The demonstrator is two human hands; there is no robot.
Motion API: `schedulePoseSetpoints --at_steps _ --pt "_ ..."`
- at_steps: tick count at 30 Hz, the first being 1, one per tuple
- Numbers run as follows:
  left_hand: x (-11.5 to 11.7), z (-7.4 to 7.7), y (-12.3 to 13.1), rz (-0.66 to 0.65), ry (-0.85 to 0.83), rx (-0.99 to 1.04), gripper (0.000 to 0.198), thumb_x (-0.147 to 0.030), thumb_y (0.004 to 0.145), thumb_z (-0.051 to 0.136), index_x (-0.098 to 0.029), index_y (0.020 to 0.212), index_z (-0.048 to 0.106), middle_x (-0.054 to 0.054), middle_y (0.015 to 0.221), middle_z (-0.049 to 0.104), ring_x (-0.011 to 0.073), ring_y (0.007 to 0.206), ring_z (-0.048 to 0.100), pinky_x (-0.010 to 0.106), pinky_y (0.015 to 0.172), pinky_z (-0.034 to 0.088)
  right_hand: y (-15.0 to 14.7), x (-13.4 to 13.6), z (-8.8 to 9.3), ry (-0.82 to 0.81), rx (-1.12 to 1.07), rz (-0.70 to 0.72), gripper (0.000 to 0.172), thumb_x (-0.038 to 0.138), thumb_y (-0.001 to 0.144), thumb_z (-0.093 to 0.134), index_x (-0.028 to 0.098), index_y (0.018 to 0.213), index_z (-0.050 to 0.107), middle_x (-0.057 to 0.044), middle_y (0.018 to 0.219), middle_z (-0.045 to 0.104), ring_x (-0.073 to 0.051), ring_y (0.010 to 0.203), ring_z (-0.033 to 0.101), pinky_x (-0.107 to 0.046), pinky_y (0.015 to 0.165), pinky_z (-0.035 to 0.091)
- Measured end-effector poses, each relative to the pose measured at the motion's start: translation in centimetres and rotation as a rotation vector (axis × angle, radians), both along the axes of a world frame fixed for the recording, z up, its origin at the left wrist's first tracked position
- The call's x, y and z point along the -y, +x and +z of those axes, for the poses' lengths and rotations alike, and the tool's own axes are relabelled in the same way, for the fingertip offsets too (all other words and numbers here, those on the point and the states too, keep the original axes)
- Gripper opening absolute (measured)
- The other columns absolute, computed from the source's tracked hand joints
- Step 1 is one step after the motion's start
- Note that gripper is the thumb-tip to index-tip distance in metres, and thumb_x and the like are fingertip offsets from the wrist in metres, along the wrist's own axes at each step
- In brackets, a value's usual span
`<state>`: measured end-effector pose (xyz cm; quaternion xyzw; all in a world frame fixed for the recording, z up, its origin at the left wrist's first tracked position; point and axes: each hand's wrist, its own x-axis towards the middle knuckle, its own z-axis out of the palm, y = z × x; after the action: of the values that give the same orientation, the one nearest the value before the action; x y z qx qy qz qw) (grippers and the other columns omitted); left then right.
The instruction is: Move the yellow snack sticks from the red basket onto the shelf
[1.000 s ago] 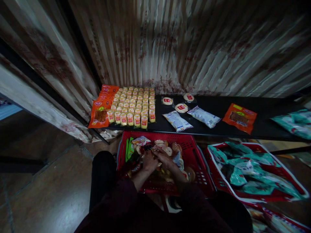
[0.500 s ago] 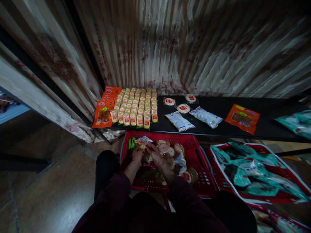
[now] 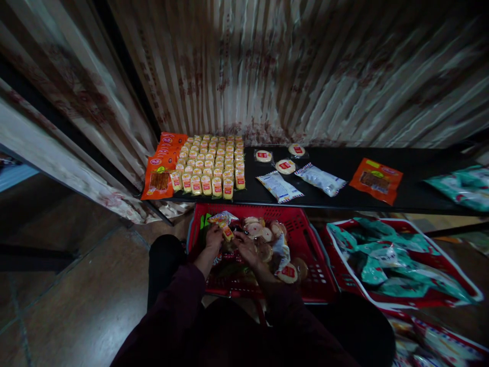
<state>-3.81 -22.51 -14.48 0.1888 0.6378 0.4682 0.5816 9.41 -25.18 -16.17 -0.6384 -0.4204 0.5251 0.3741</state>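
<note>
Both hands are inside the red basket (image 3: 309,224) below the shelf. A small yellow wrapped cake (image 3: 227,232) lies between them. My left hand (image 3: 214,236) has its fingers closed on the cake's left side. On the other side, my right hand (image 3: 245,246) reaches its fingertips toward the cake, fingers somewhat apart; whether they touch it is too dark to tell. Round wrapped cakes (image 3: 254,229) and a white-blue packet (image 3: 281,251) lie to the right in the basket. Just behind my left hand is another striped packet (image 3: 225,216).
On the black shelf (image 3: 328,153) stand rows of small yellow cakes (image 3: 207,184), with orange packets (image 3: 160,178) at their left. Round cakes, white packets and another orange packet (image 3: 376,181) lie farther right. A second basket (image 3: 471,295) holds green packets (image 3: 385,255).
The yellow cake now shows more plainly between my hands. My right hand has moved slightly away from my left. The whole view has shifted a little.
</note>
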Motion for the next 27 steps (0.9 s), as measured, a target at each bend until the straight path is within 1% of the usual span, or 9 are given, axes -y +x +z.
schedulePoseSetpoints --at_steps 2,4,7,9,12,16,19,23,27 --pt "0.0 -0.1 0.2 0.004 0.024 -0.032 0.02 -0.018 0.066 0.063 -0.015 0.085 0.066 -0.002 0.063 0.062 0.0063 0.049 0.05 0.019 0.051 0.039 -0.4 0.2 0.1 0.004 0.02 -0.014 0.03 0.041 0.063 0.066 0.023 0.086 0.069 -0.001 0.078 0.071 -0.021 0.076 0.064 -0.036 0.076 0.051" --pt "0.1 -0.2 0.4 0.004 0.049 -0.061 0.022 -0.016 0.065 0.065 -0.016 0.087 0.067 0.001 0.073 0.066 0.0082 0.058 0.056 0.02 0.058 0.043 -0.8 0.3 0.2 0.023 -0.002 -0.037 0.03 0.041 0.061 0.065 0.023 0.085 0.068 -0.002 0.08 0.071 -0.021 0.077 0.064 -0.036 0.077 0.05" --pt "0.3 -0.2 0.6 -0.051 0.079 -0.096 0.023 -0.014 0.064 0.066 -0.016 0.087 0.069 0.004 0.083 0.069 0.011 0.067 0.061 0.022 0.065 0.046 -1.2 0.4 0.2 0.029 -0.034 -0.063 0.034 0.04 0.059 0.063 0.023 0.089 0.067 -0.003 0.085 0.071 -0.021 0.08 0.063 -0.036 0.079 0.05" --pt "0.6 -0.2 0.6 -0.088 0.086 -0.124 0.025 -0.013 0.065 0.066 -0.016 0.09 0.069 0.004 0.083 0.069 0.0116 0.069 0.062 0.023 0.068 0.047 -1.3 0.5 0.3 0.014 -0.03 -0.08 0.037 0.038 0.06 0.062 0.022 0.093 0.067 -0.003 0.087 0.071 -0.022 0.082 0.063 -0.036 0.079 0.05" --pt "0.9 -0.1 0.6 -0.111 0.095 -0.145 0.03 -0.009 0.065 0.064 -0.017 0.094 0.07 0.003 0.083 0.069 0.0114 0.07 0.062 0.022 0.069 0.047 -1.2 0.7 0.5 0.016 -0.034 -0.1 0.037 0.035 0.061 0.062 0.021 0.094 0.068 -0.005 0.086 0.071 -0.023 0.083 0.063 -0.036 0.078 0.05" --pt "1.0 0.4 0.7 -0.11 0.118 -0.083 0.034 -0.005 0.064 0.06 -0.016 0.094 0.071 0.004 0.085 0.07 0.0107 0.071 0.062 0.021 0.069 0.048 -1.2 0.8 1.0 0.048 -0.087 -0.096 0.039 0.037 0.062 0.063 0.02 0.097 0.068 -0.005 0.087 0.071 -0.021 0.081 0.063 -0.035 0.077 0.051" --pt "1.0 0.8 0.8 -0.095 0.123 -0.032 0.034 -0.007 0.063 0.062 -0.015 0.095 0.071 0.005 0.085 0.071 0.0125 0.073 0.063 0.022 0.068 0.049 -1.1 0.8 1.1 0.035 -0.097 -0.076 0.042 0.041 0.063 0.063 0.021 0.099 0.068 -0.003 0.086 0.07 -0.019 0.078 0.063 -0.034 0.076 0.051" --pt "1.0 1.1 0.8 -0.073 0.1 -0.032 0.034 -0.012 0.059 0.069 -0.015 0.093 0.072 0.006 0.086 0.071 0.015 0.077 0.065 0.025 0.07 0.05 -1.0 0.9 0.7 0.018 -0.112 -0.09 0.044 0.046 0.063 0.064 0.021 0.099 0.067 -0.002 0.087 0.07 -0.018 0.077 0.062 -0.034 0.075 0.051" --pt "1.0 1.0 0.9 -0.071 0.094 -0.043 0.034 -0.014 0.058 0.071 -0.016 0.092 0.071 0.006 0.087 0.071 0.015 0.076 0.065 0.026 0.07 0.05 -1.1 0.9 0.0 0.036 -0.152 -0.124 0.046 0.05 0.063 0.065 0.02 0.097 0.067 -0.004 0.085 0.07 -0.018 0.076 0.062 -0.033 0.074 0.051"
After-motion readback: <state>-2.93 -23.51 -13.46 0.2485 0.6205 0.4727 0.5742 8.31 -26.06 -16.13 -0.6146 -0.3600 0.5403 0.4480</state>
